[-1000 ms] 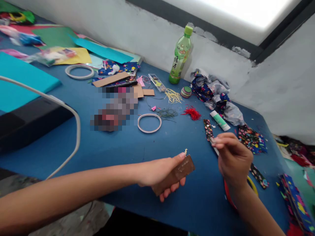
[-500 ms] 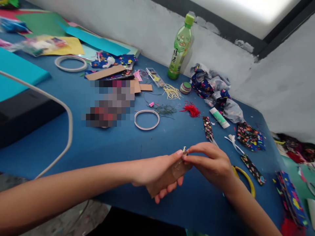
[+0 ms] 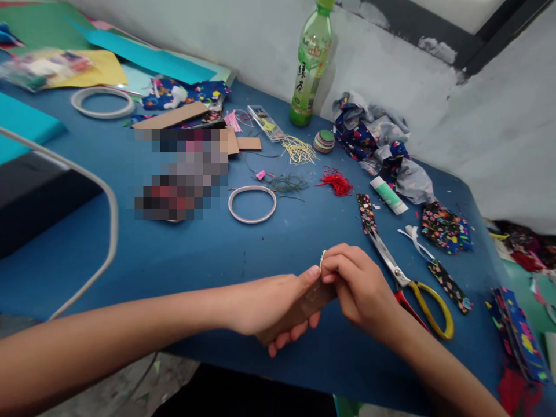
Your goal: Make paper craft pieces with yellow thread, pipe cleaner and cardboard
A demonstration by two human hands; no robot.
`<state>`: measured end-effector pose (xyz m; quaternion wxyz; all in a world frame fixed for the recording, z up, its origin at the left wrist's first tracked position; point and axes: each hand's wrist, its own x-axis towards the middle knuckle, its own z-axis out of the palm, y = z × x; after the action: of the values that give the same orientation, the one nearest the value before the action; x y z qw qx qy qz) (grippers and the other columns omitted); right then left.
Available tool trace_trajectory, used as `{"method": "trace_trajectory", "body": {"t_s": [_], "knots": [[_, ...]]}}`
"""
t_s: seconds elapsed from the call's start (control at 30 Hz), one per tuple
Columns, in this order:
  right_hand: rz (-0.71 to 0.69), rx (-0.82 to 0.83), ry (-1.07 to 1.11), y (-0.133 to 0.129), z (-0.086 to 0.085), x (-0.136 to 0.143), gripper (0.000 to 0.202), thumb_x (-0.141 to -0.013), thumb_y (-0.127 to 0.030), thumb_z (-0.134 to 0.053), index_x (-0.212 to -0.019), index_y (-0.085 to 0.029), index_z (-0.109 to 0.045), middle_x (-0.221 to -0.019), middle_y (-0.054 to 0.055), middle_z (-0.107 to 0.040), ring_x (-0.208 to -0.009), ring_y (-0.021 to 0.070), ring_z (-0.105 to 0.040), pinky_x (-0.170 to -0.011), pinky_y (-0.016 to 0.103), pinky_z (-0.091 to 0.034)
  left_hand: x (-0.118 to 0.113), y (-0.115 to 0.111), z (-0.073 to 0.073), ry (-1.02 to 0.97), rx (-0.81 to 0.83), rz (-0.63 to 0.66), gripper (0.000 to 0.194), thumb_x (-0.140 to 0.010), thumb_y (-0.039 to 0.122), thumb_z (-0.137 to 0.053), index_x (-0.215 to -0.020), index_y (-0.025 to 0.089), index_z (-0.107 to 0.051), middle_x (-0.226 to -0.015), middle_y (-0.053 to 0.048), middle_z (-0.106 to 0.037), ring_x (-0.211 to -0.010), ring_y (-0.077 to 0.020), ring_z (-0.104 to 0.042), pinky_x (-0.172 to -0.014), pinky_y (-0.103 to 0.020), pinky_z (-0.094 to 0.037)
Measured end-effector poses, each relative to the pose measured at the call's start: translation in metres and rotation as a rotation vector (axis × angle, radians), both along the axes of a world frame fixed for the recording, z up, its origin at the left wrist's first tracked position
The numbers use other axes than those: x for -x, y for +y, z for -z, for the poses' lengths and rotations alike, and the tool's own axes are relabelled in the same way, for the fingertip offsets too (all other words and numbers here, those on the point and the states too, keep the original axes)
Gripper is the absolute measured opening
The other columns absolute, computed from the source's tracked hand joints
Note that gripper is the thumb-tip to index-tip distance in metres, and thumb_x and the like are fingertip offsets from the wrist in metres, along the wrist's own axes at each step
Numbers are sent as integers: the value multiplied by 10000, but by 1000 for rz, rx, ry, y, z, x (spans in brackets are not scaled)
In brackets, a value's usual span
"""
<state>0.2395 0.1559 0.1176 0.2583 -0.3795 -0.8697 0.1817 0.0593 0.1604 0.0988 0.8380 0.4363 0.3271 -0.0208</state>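
My left hand [image 3: 273, 301] is wrapped round a brown cardboard strip [image 3: 295, 313], its thumb lying along the upper edge and its fingertips showing below. A shiny patch, perhaps clear tape, shows on the strip's face. My right hand [image 3: 360, 284] pinches at the strip's far end, close to the left thumb. A pale yellow thread [image 3: 322, 259] sticks up there between the two hands; how it joins the cardboard is hidden by the fingers. Scissors [image 3: 400, 277] with yellow and red handles lie just right of my right hand, blades touching a floral fabric strip [image 3: 366, 213].
Beyond my hands lie a tape roll [image 3: 252, 219], red threads [image 3: 336, 182], yellow threads [image 3: 299, 149] and a glue stick [image 3: 388, 195]. A green tea bottle [image 3: 309, 72] stands by the wall, near crumpled fabric [image 3: 377, 133]. A pale cable [image 3: 113, 214] crosses the left side.
My right hand's fingers have curled in more closely over the thread end of the cardboard. The scissors show more fully now. The view has shifted slightly; my left hand keeps its hold.
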Motion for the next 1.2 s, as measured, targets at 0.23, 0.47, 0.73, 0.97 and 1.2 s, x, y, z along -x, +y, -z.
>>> {"method": "trace_trajectory", "body": {"t_s": [0.23, 0.47, 0.73, 0.97, 1.2], "knots": [[238, 638, 596, 2, -2, 0, 204, -907, -345, -515, -758, -208, -537, -733, -6, -537, -681, 123, -537, -634, 249, -462, 1, 3, -5, 13, -76, 2, 836, -642, 909, -198, -778, 149, -520, -591, 13, -463, -457, -99, -456, -445, -239, -421], [-12, -295, 102, 11, -10, -22, 180, -835, -128, -615, -884, -286, -687, -841, -13, -695, -749, 130, -622, -812, 329, -459, -2, 7, 6, -95, 148, 19, 868, -610, 931, -134, -787, 166, -503, -581, 20, -451, -450, -99, -433, -430, -252, -437], [-138, -387, -114, 9, -13, -18, 174, -869, -160, -582, -955, -275, -682, -860, 3, -705, -803, 138, -593, -854, 340, -427, -1, 5, 6, -95, 207, 65, 880, -619, 918, -47, -770, 178, -499, -571, 18, -445, -427, -106, -417, -408, -249, -414], [-139, -448, -188, 5, -5, -9, 228, -910, -120, -454, -895, -238, -649, -781, 8, -678, -784, 151, -565, -834, 327, -426, -3, 4, 9, -36, 210, 42, 873, -636, 908, -52, -777, 172, -500, -568, 14, -445, -445, -117, -420, -444, -274, -424], [-60, -388, -211, 1, 7, -1, 203, -861, -69, -427, -844, -187, -592, -804, 39, -639, -804, 169, -554, -827, 350, -385, -4, 3, 12, -41, 120, 41, 901, -637, 898, -2, -792, 162, -497, -572, 14, -443, -447, -111, -425, -430, -258, -420]]}}
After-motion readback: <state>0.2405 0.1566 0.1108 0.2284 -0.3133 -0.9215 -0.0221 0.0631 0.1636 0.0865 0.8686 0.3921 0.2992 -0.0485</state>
